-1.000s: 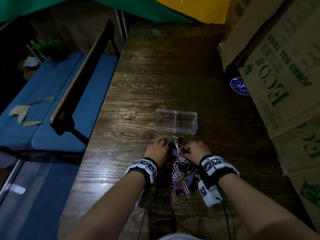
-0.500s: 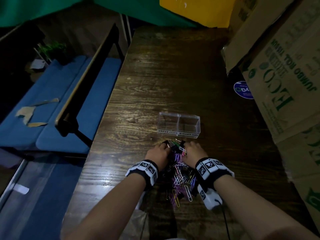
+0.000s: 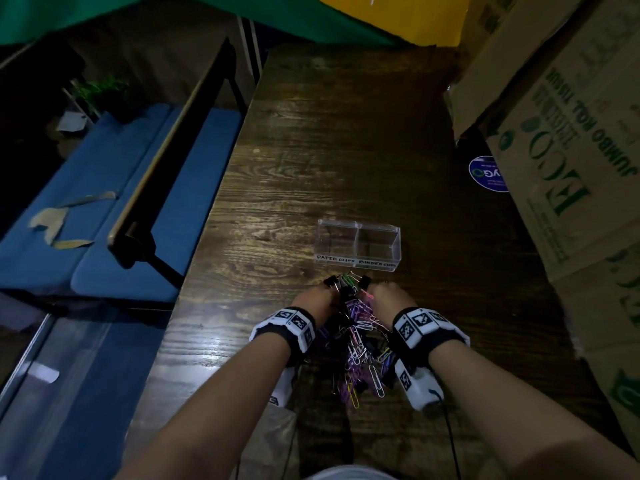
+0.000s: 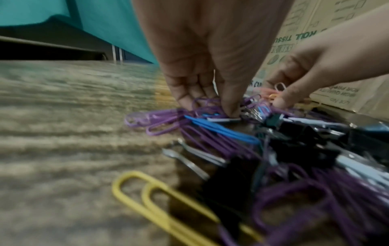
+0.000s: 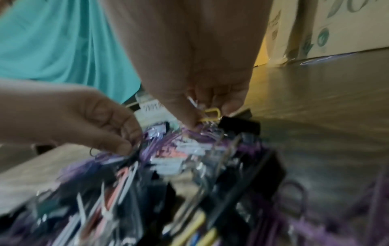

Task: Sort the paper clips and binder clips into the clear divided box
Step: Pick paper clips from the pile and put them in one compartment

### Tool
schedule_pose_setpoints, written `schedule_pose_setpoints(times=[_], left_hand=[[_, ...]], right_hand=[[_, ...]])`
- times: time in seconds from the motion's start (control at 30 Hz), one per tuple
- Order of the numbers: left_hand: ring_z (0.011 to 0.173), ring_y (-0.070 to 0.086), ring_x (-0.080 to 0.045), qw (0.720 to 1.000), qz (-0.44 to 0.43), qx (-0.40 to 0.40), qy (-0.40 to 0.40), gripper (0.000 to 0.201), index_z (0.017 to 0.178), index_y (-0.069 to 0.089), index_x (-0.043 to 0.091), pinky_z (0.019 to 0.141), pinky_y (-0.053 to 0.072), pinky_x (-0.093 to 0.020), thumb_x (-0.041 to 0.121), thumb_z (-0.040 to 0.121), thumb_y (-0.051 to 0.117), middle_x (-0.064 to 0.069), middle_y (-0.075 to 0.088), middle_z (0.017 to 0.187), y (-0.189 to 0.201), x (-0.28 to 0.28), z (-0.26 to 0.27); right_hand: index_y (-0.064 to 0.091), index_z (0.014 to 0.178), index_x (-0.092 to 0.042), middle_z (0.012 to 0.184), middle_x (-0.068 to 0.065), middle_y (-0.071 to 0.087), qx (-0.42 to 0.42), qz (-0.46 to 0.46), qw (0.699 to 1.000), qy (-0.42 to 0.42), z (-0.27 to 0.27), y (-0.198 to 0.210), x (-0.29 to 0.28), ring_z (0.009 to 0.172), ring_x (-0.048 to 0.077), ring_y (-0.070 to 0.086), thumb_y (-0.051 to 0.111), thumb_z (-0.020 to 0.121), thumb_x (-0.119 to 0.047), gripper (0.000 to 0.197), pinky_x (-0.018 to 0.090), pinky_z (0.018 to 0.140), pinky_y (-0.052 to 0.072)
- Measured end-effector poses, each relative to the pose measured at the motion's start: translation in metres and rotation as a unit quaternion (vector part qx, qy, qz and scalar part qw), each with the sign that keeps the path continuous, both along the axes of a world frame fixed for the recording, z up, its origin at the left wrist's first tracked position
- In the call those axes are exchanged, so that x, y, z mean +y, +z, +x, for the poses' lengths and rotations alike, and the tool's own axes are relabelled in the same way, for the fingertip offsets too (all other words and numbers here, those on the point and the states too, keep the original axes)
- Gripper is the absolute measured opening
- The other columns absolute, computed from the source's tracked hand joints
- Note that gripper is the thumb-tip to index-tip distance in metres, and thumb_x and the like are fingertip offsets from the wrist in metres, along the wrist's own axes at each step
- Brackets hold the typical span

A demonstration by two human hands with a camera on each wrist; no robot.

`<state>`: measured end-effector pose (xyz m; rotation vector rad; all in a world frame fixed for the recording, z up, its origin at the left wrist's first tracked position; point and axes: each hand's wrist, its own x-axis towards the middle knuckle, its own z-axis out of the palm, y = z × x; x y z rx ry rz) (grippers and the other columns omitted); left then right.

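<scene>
Dark wood grain runs the length of the worktop (image 3: 311, 168), where a tangled heap of paper clips (image 3: 356, 344) and black binder clips (image 4: 299, 149) lies between a person's wrists. The left hand (image 3: 313, 301) reaches into the far left edge of the heap, its fingers (image 4: 230, 106) curled down and pinching among purple clips. The right hand (image 3: 388, 301) works the far right edge, fingers (image 5: 187, 116) closed on a small cluster of clips, a yellow one (image 5: 210, 114) among them. Just beyond the heap stands the clear divided box (image 3: 358, 245), its left compartment labelled for paper clips, its right for binder clips. Printed cardboard cartons (image 3: 571, 150) crowd the right side; a blue bench (image 3: 104, 220) sits off the left edge.
</scene>
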<state>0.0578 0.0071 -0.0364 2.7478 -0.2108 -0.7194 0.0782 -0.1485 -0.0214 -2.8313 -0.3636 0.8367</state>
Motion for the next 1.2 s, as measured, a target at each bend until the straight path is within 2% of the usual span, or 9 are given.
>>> schedule_pose_setpoints(times=[0.1, 0.23, 0.4, 0.57, 0.67, 0.8, 0.93, 1.1, 1.2], left_hand=[[0.116, 0.058, -0.031, 1.000, -0.015, 0.007, 0.022, 0.033, 0.129, 0.054, 0.006, 0.095, 0.045, -0.034, 0.017, 0.098, 0.046, -0.017, 0.058, 0.130, 0.002, 0.005, 0.001], [0.109, 0.062, -0.031, 0.998, -0.037, -0.007, 0.060, 0.030, 0.127, 0.050, 0.007, 0.092, 0.050, -0.038, 0.015, 0.099, 0.043, -0.017, 0.063, 0.122, 0.004, 0.013, 0.003], [0.112, 0.059, -0.032, 0.997, -0.038, 0.001, 0.070, 0.035, 0.134, 0.043, 0.006, 0.094, 0.047, -0.038, 0.010, 0.100, 0.035, -0.020, 0.059, 0.126, 0.007, 0.015, -0.002], [0.110, 0.060, -0.032, 0.996, -0.027, 0.017, 0.085, 0.040, 0.131, 0.043, 0.008, 0.095, 0.050, -0.040, 0.028, 0.098, 0.038, -0.019, 0.060, 0.124, 0.009, 0.015, -0.004], [0.107, 0.062, -0.031, 0.996, -0.019, 0.011, 0.082, 0.045, 0.131, 0.043, 0.008, 0.093, 0.052, -0.040, 0.039, 0.099, 0.037, -0.017, 0.062, 0.120, 0.010, 0.015, -0.006], [0.101, 0.064, -0.032, 0.996, -0.016, 0.004, 0.084, 0.039, 0.128, 0.043, 0.007, 0.087, 0.053, -0.042, 0.034, 0.103, 0.030, -0.019, 0.065, 0.115, 0.011, 0.019, -0.005], [0.107, 0.063, -0.030, 0.999, 0.016, 0.029, 0.017, 0.051, 0.137, 0.038, 0.015, 0.091, 0.054, -0.041, 0.039, 0.093, 0.051, -0.013, 0.064, 0.123, 0.012, 0.026, -0.010], [0.110, 0.061, -0.032, 0.995, 0.051, 0.065, -0.053, 0.079, 0.148, 0.023, 0.015, 0.090, 0.054, -0.041, 0.031, 0.083, 0.066, -0.017, 0.057, 0.128, 0.008, 0.032, -0.015], [0.122, 0.053, -0.033, 0.995, 0.056, 0.061, -0.061, 0.084, 0.149, 0.025, 0.017, 0.098, 0.050, -0.041, 0.035, 0.080, 0.071, -0.014, 0.042, 0.143, 0.004, 0.033, -0.016]], right_hand=[[0.055, 0.122, -0.002, 0.122, 0.015, 0.059, 0.007, 0.043, 0.998, -0.034, 0.002, 0.004, -0.003, 0.115, 0.029, 0.053, 0.033, 0.101, -0.015, 0.033, 0.037, 0.097, 0.042], [0.055, 0.117, -0.001, 0.106, 0.015, 0.063, 0.039, 0.100, 0.988, -0.107, 0.003, 0.007, -0.006, 0.090, 0.024, 0.058, 0.028, 0.103, -0.019, 0.036, 0.035, 0.084, 0.047], [0.051, 0.105, -0.009, 0.073, 0.000, 0.049, 0.072, 0.187, 0.959, -0.203, 0.006, 0.007, -0.003, 0.056, 0.012, 0.045, 0.029, 0.103, -0.018, 0.023, 0.020, 0.051, 0.037], [0.045, 0.073, -0.022, 0.066, -0.002, 0.041, 0.111, 0.255, 0.928, -0.246, 0.009, 0.006, -0.001, 0.052, 0.011, 0.036, 0.031, 0.099, -0.008, 0.034, 0.021, 0.048, 0.029], [0.046, 0.072, -0.020, 0.062, -0.002, 0.038, 0.125, 0.276, 0.920, -0.250, 0.008, 0.010, 0.000, 0.050, 0.011, 0.034, 0.034, 0.100, -0.013, 0.031, 0.022, 0.048, 0.029], [0.051, 0.088, -0.010, 0.062, 0.000, 0.044, 0.151, 0.306, 0.902, -0.265, 0.006, 0.014, 0.000, 0.052, 0.012, 0.044, 0.037, 0.100, -0.009, 0.019, 0.020, 0.053, 0.038], [0.052, 0.080, -0.015, 0.066, 0.000, 0.055, 0.109, 0.320, 0.909, -0.244, 0.005, 0.022, -0.001, 0.033, -0.002, 0.047, 0.037, 0.100, -0.006, 0.026, 0.006, 0.039, 0.035], [0.050, 0.076, -0.019, 0.069, 0.000, 0.055, 0.084, 0.349, 0.895, -0.266, 0.008, 0.027, 0.001, 0.060, 0.015, 0.048, 0.037, 0.100, -0.011, 0.029, 0.022, 0.059, 0.039], [0.052, 0.082, -0.015, 0.084, 0.001, 0.051, 0.085, 0.240, 0.945, -0.204, 0.006, 0.016, 0.003, 0.074, 0.015, 0.049, 0.036, 0.100, -0.014, 0.024, 0.027, 0.068, 0.039]])
